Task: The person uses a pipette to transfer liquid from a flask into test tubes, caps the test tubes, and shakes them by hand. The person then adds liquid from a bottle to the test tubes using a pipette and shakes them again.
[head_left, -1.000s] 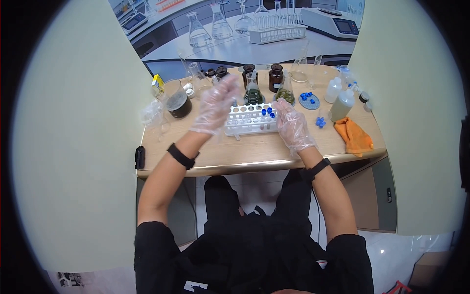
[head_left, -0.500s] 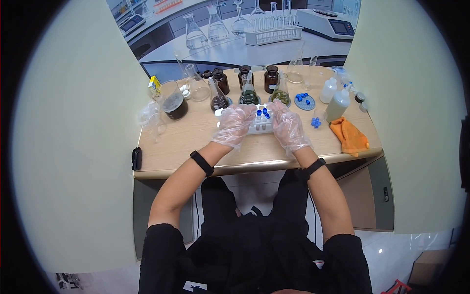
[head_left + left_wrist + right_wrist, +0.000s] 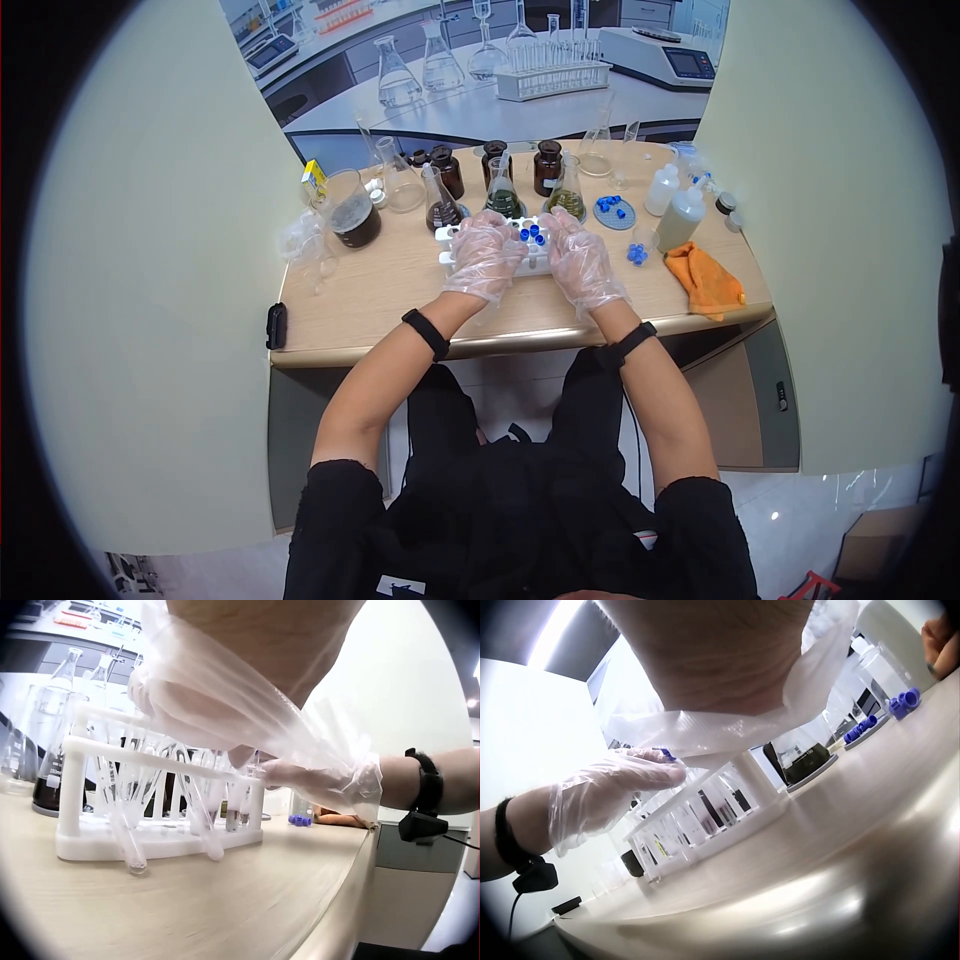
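A white test tube rack (image 3: 446, 259) (image 3: 157, 844) (image 3: 761, 796) stands on the table, with clear tubes (image 3: 129, 844) leaning out of its front. Several blue-capped tubes (image 3: 532, 234) stand in it between the two hands. The gloved left hand (image 3: 485, 258) (image 3: 611, 787) reaches over the rack's middle, fingers close together beside a blue cap (image 3: 667, 754); whether it pinches anything is hidden. At the rack's right end, the gloved right hand (image 3: 581, 263) (image 3: 319, 778) grips the frame, its fingertips partly covered.
Behind the rack are flasks (image 3: 503, 203) of dark and green liquid and brown bottles (image 3: 547, 168). To the left stands a beaker (image 3: 354, 216) of dark liquid. Blue caps (image 3: 637, 254), plastic bottles (image 3: 681, 221) and an orange cloth (image 3: 706, 280) lie or stand on the right.
The left hand came down from its raised place left of the rack and moved right, over the tubes. The right hand has stayed at the rack's right end.
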Motion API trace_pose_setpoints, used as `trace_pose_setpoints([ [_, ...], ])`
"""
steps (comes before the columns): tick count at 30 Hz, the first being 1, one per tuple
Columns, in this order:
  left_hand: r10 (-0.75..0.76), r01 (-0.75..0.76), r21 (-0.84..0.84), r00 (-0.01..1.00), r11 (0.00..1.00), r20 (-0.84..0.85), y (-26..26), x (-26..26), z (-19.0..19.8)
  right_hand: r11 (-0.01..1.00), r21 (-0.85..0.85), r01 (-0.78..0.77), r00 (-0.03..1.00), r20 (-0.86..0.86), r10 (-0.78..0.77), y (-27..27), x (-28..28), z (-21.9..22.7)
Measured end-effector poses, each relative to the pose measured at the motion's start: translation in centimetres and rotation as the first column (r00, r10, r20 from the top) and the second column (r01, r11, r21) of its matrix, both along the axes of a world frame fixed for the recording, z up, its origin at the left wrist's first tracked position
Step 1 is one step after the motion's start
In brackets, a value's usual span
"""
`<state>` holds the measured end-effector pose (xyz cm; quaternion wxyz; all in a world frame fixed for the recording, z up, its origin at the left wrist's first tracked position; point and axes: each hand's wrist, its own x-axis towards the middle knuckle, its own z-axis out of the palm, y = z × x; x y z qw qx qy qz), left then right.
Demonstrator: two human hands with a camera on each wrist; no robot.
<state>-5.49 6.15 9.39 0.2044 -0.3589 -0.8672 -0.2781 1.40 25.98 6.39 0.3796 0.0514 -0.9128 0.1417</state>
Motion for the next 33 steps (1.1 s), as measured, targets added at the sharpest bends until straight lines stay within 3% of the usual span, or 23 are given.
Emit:
trace_pose_setpoints([
  [8, -0.061, 0.070, 0.231, 0.997, 0.970, -0.047, 0.1, -1.1, 0.6, 0.999, -0.048, -0.010, 1.000, 0.008, 0.010, 0.2, -0.2, 0.1],
  [9, -0.074, 0.083, 0.291, 0.996, 0.953, -0.041, 0.0, -0.9, 1.5, 0.995, -0.068, -0.074, 0.997, -0.013, 0.073, 0.6, -0.3, 0.0],
  [10, -0.111, 0.065, 0.378, 0.988, 0.924, 0.103, 0.0, -0.6, 2.2, 0.986, -0.087, -0.139, 0.990, -0.036, 0.136, 1.1, -0.6, 0.0],
  [11, -0.110, 0.065, 0.380, 0.989, 0.923, 0.097, -0.2, -0.1, 3.1, 0.986, -0.084, -0.141, 0.990, -0.041, 0.138, 1.3, -0.6, 0.5],
  [13, -0.128, -0.041, 0.372, 0.900, 0.927, 0.417, -0.5, 0.6, 4.6, 0.997, 0.065, -0.049, 0.993, -0.106, 0.055, 1.7, -0.9, 1.4],
  [14, -0.125, -0.044, 0.375, 0.902, 0.926, 0.414, -0.7, 0.6, 4.6, 0.996, 0.068, -0.053, 0.992, -0.109, 0.060, 1.3, -0.7, 2.6],
  [16, -0.261, 0.045, 0.418, 0.839, 0.907, 0.478, -1.0, 0.8, 4.0, 0.969, -0.232, -0.090, 0.995, -0.052, 0.080, -0.2, 0.7, 6.0],
  [17, -0.261, 0.043, 0.419, 0.838, 0.907, 0.479, -1.2, 1.3, 4.4, 0.969, -0.231, -0.090, 0.995, -0.050, 0.081, -1.0, 1.3, 7.5],
  [19, -0.308, 0.150, 0.370, 0.855, 0.917, 0.416, -1.5, 2.8, 5.7, 0.770, -0.607, -0.196, 0.963, 0.030, 0.268, -2.7, 2.1, 9.5],
  [20, -0.311, 0.154, 0.370, 0.855, 0.916, 0.414, -1.4, 3.0, 5.6, 0.771, -0.606, -0.194, 0.964, 0.029, 0.265, -3.0, 1.9, 9.2],
  [22, -0.400, 0.235, 0.416, 0.837, 0.878, 0.372, -1.1, 3.2, 5.1, 0.549, -0.802, -0.235, 0.899, 0.036, 0.437, -3.3, 1.4, 8.3],
  [26, -0.397, 0.277, 0.376, 0.871, 0.884, 0.291, -0.7, 2.9, 4.0, 0.555, -0.810, -0.190, 0.901, 0.081, 0.426, -2.4, 1.4, 7.7],
  [28, -0.339, 0.252, 0.287, 0.887, 0.924, 0.313, -0.9, 3.3, 4.4, 0.417, -0.885, -0.205, 0.884, 0.016, 0.468, -0.1, 0.1, 5.4],
  [29, -0.341, 0.254, 0.287, 0.886, 0.924, 0.314, -1.1, 3.2, 4.6, 0.417, -0.886, -0.204, 0.885, 0.016, 0.466, 0.6, 0.9, 5.7],
  [31, -0.297, 0.197, 0.349, 0.919, 0.916, 0.260, -1.8, 2.7, 5.3, 0.796, -0.605, 0.002, 0.999, 0.037, 0.026, 2.3, 2.9, 7.1],
  [32, -0.299, 0.194, 0.371, 0.921, 0.908, 0.251, -2.6, 2.6, 6.0, 0.887, -0.430, 0.169, 0.985, 0.101, -0.139, 5.0, 2.3, 5.3],
  [33, -0.302, 0.195, 0.372, 0.919, 0.907, 0.253, -3.4, 2.0, 6.0, 0.915, -0.231, 0.332, 0.942, 0.131, -0.309, 8.0, 1.8, 3.2],
])
